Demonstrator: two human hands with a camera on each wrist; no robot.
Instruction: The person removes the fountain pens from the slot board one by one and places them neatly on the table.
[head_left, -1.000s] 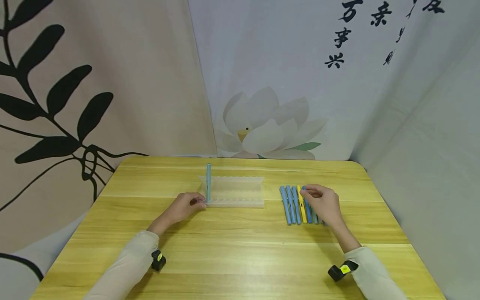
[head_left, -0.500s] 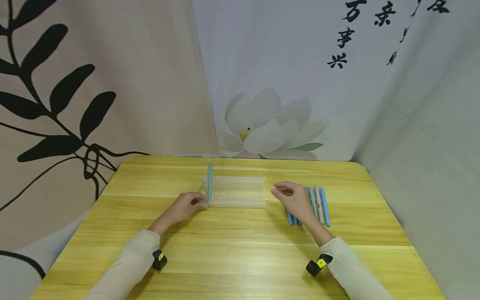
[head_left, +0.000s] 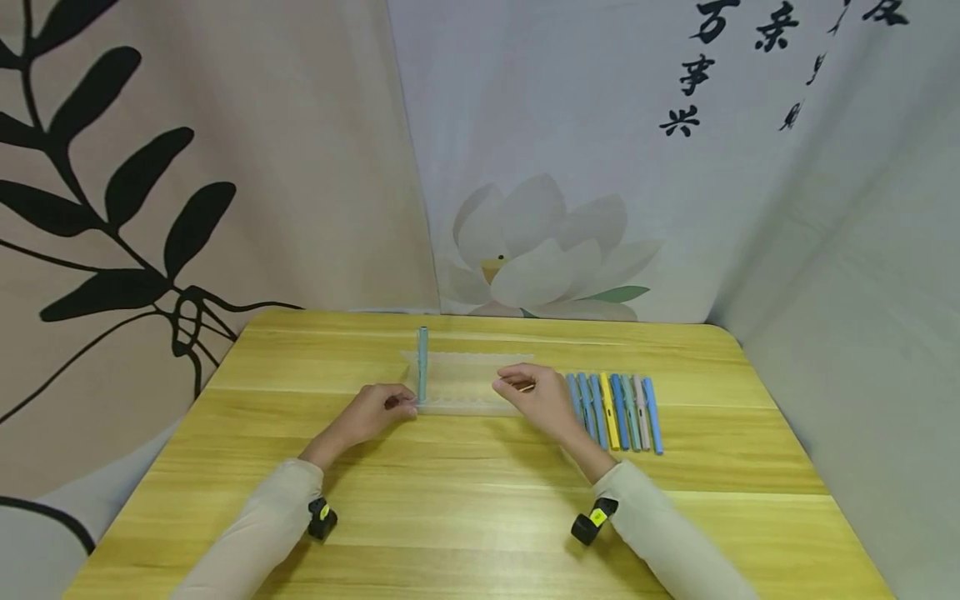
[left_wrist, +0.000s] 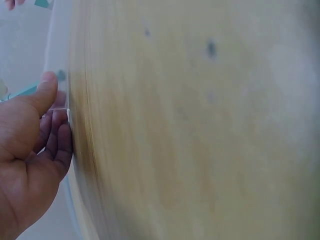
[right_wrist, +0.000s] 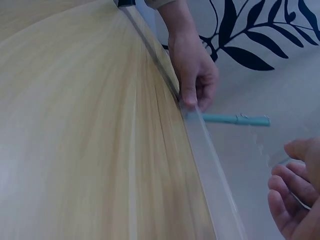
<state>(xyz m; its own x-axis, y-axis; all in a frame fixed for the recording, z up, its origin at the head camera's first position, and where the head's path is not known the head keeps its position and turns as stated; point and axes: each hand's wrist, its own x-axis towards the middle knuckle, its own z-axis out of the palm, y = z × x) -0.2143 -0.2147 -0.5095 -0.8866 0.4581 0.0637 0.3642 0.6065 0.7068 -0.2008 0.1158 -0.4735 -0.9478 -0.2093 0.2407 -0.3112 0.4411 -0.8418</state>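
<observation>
A clear plastic pen rack (head_left: pixel 472 408) stands on the table with one teal pen (head_left: pixel 422 364) upright at its left end. My left hand (head_left: pixel 381 406) pinches the rack's left front corner between thumb and fingers; the left wrist view shows the thumb (left_wrist: pixel 46 90) at its edge. In front of the rack's right part hovers my right hand (head_left: pixel 534 400), its fingers loosely bent. No pen shows in it, and the right wrist view also shows the right hand (right_wrist: pixel 300 195) holding nothing. To its right lies a row of pens (head_left: pixel 615 412), mostly blue, one yellow.
The wooden table (head_left: pixel 450 508) has its back edge close behind the rack. A printed curtain (head_left: pixel 540 150) hangs behind it, and a pale curtain (head_left: pixel 840 292) runs along the right side. Each wrist carries a small black camera (head_left: pixel 594 521).
My right hand has moved left from above the pens to the rack, uncovering the whole pen row. The left hand stays on the rack's corner.
</observation>
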